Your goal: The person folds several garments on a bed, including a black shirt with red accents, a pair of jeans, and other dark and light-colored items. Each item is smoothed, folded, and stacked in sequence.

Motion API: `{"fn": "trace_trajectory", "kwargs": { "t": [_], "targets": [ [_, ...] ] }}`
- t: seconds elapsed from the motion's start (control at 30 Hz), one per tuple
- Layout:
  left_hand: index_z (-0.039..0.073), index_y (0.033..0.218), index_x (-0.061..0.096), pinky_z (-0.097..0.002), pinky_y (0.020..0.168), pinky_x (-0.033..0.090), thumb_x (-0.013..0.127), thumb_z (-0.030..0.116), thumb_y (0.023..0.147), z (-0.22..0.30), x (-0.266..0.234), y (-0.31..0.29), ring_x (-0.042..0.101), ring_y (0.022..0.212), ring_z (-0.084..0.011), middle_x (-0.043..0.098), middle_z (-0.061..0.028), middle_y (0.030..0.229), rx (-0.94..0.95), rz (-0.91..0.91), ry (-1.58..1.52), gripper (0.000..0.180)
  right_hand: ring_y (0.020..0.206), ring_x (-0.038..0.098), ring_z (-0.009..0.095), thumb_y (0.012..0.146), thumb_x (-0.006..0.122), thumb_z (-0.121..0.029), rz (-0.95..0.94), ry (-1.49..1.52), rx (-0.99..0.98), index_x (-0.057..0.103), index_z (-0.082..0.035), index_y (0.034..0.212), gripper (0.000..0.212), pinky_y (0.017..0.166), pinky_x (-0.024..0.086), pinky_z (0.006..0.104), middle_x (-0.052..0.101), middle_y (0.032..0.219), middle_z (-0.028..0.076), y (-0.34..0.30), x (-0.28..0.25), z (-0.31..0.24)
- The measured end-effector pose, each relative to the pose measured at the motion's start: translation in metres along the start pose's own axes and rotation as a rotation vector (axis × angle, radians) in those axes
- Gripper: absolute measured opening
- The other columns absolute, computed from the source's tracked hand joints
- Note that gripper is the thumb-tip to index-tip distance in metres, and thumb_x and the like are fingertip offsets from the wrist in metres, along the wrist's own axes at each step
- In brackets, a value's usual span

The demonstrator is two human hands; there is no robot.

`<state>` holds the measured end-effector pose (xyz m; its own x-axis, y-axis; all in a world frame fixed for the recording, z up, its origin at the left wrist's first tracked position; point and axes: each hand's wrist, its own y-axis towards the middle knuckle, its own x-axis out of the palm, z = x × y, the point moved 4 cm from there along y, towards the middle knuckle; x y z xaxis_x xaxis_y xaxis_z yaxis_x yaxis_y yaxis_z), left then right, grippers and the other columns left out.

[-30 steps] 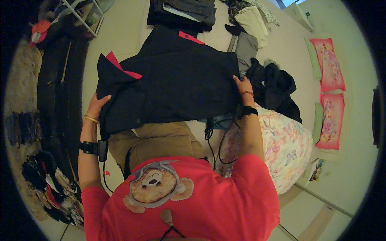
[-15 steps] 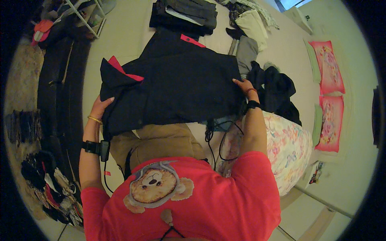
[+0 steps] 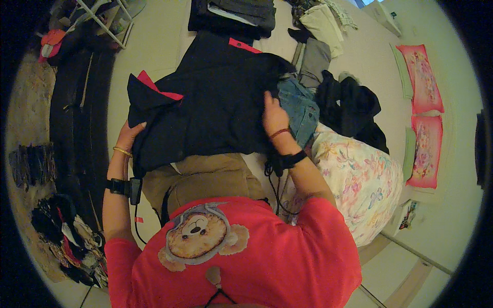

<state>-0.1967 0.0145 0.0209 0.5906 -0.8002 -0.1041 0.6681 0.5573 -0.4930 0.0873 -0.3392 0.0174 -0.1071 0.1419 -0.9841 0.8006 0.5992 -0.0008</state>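
My left hand (image 3: 131, 135) grips the near left corner of a black garment (image 3: 215, 102), with the thumb on top; the other fingers are hidden. My right hand (image 3: 276, 117) is closed on its right edge, the fingertips lost in the cloth. So the garment lies spread between my two hands, and a red-lined flap (image 3: 172, 96) stands up just above my left one. Just beside my right hand is a blue denim piece (image 3: 299, 108). A floral bundle (image 3: 359, 185) sits to the right of my right forearm. Farther right of this hand lies a black heap (image 3: 343, 102). Beyond both hands is a dark folded stack (image 3: 233, 20).
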Motion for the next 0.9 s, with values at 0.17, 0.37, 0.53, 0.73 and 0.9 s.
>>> {"fn": "trace_trajectory", "kwargs": {
  "t": [0.17, 0.37, 0.53, 0.73, 0.9],
  "targets": [
    [-0.001, 0.122, 0.046, -0.0306, 0.088, 0.044, 0.072, 0.017, 0.072, -0.005, 0.0, -0.001, 0.056, 0.096, -0.0188, 0.059, -0.0097, 0.11, -0.017, -0.001, -0.084, 0.059, 0.078, 0.06, 0.039, 0.08, 0.051, -0.007, -0.146, 0.09, 0.076, 0.031, -0.018, 0.136, 0.06, 0.078, 0.046, 0.0481, 0.053, 0.101, 0.019, 0.005, 0.017, -0.021],
    [-0.001, 0.122, 0.047, -0.0295, 0.087, 0.044, 0.072, 0.02, 0.072, -0.004, -0.002, -0.001, 0.056, 0.096, -0.0178, 0.059, -0.0085, 0.11, -0.003, 0.012, -0.013, 0.06, 0.092, 0.059, 0.023, 0.082, 0.057, -0.016, -0.131, 0.807, -0.14, 0.058, -0.006, 0.111, 0.031, 0.082, 0.046, 0.0314, 0.06, 0.107, 0.011, 0.042, -0.025, 0.088],
    [-0.001, 0.122, 0.047, -0.0288, 0.085, 0.044, 0.072, 0.021, 0.071, 0.04, 0.015, -0.008, 0.056, 0.094, -0.0172, 0.059, -0.0086, 0.108, 0.105, -0.029, -0.064, 0.061, 0.097, 0.056, 0.018, 0.083, 0.056, -0.014, -0.246, 1.271, 0.365, 0.052, -0.004, 0.119, 0.037, 0.085, 0.045, 0.0282, 0.058, 0.111, 0.006, 0.059, -0.071, 0.176],
    [0.0, 0.121, 0.047, -0.0286, 0.083, 0.045, 0.072, 0.02, 0.072, 0.106, 0.032, -0.014, 0.057, 0.092, -0.0167, 0.06, -0.0083, 0.106, 0.181, -0.044, -0.05, 0.058, 0.089, 0.057, 0.015, 0.083, 0.058, -0.016, -0.156, 1.353, 0.294, 0.052, -0.005, 0.118, 0.037, 0.079, 0.045, 0.0283, 0.06, 0.103, 0.003, 0.045, -0.107, 0.201],
    [0.001, 0.12, 0.049, -0.0283, 0.083, 0.045, 0.073, 0.019, 0.071, 0.082, 0.054, 0.016, 0.057, 0.091, -0.0159, 0.06, -0.0069, 0.106, 0.085, -0.053, -0.044, 0.057, 0.087, 0.057, 0.016, 0.081, 0.063, -0.018, -0.04, 0.815, 0.43, 0.049, -0.001, 0.121, 0.046, 0.079, 0.045, 0.0288, 0.06, 0.101, 0.006, 0.031, -0.088, 0.239]
  ]
}}
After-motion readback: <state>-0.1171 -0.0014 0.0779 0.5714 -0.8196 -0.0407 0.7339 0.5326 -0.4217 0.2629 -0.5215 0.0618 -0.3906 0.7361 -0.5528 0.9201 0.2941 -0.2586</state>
